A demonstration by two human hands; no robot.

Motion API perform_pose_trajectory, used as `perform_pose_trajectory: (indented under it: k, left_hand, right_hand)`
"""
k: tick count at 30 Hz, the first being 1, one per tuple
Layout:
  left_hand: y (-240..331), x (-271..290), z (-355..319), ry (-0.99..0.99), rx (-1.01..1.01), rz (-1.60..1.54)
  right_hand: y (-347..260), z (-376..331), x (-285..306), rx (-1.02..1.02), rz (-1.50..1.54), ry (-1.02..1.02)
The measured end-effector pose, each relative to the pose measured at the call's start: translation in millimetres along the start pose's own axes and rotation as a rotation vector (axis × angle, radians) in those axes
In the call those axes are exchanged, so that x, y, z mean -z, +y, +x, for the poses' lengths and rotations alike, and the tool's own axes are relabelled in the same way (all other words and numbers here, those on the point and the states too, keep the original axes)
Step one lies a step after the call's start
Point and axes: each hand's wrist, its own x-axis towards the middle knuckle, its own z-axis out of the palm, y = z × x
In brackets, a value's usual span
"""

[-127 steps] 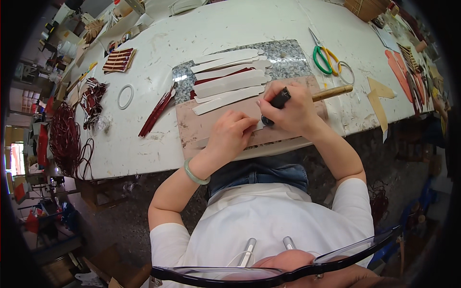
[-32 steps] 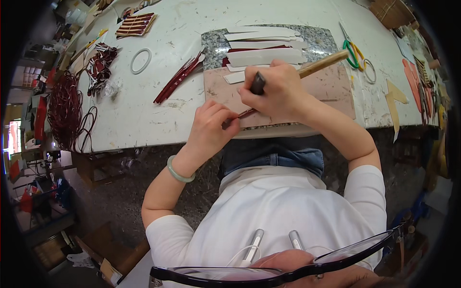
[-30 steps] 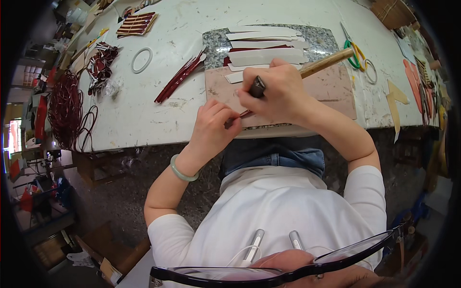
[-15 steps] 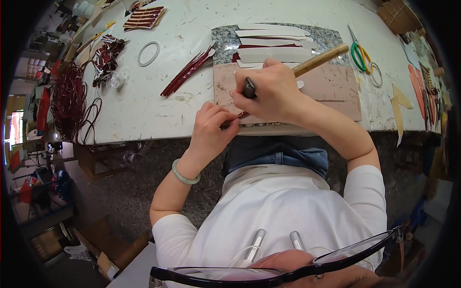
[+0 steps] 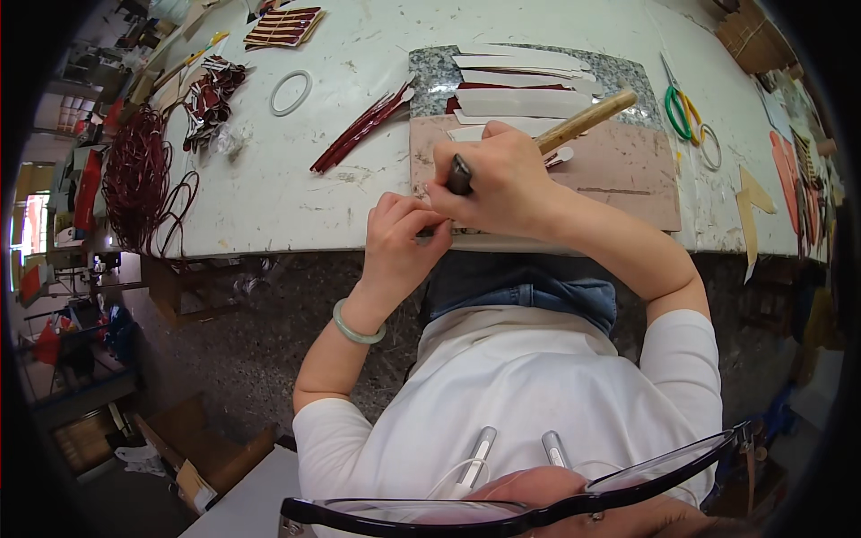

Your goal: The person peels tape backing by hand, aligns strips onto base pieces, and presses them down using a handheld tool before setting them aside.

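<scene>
The hammer (image 5: 587,122) in the middle of the frame has a light-brown, rounded wooden handle slanting toward the upper right and a dark, blunt head, part of it hidden by your fingers. Your right hand (image 5: 502,179) is wrapped around it near the head. Your left hand (image 5: 399,231) has thumb and forefinger drawn together just beside it; you can't tell what they pinch. Beneath lies a brownish-pink board (image 5: 619,166); above it, white strips (image 5: 520,103) rest on a speckled grey slab (image 5: 628,85).
</scene>
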Motion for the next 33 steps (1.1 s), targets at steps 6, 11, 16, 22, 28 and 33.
perform_pose_trajectory:
  k: [6, 11, 16, 22, 28, 33]
  left_hand:
    - [3.1, 8.3, -8.8, 0.028, 0.063, 0.064]
    - [3.3, 25.1, -10.7, 0.157, 0.383, -0.103]
    - [2.8, 12.2, 3.1, 0.108, 0.292, -0.024]
    - [22.5, -7.3, 10.7, -0.001, 0.103, 0.143]
    - [-61.1, 48.2, 26.8, 0.208, 0.676, -0.348]
    - [-117.7, 77.0, 48.3, 0.075, 0.613, 0.238]
  right_hand:
    - [-4.7, -1.5, -6.5, 0.018, 0.051, 0.066]
    - [-6.5, 1.8, -0.4, 0.016, 0.059, 0.091]
    - [-0.7, 0.5, 7.7, 0.05, 0.031, -0.068]
    - [28.9, -34.7, 72.3, -0.41, 0.229, 0.186]
    - [57.8, -93.1, 128.8, -0.646, 0.251, 0.476]
    - [75.1, -122.1, 147.9, -0.867, 0.176, 0.565]
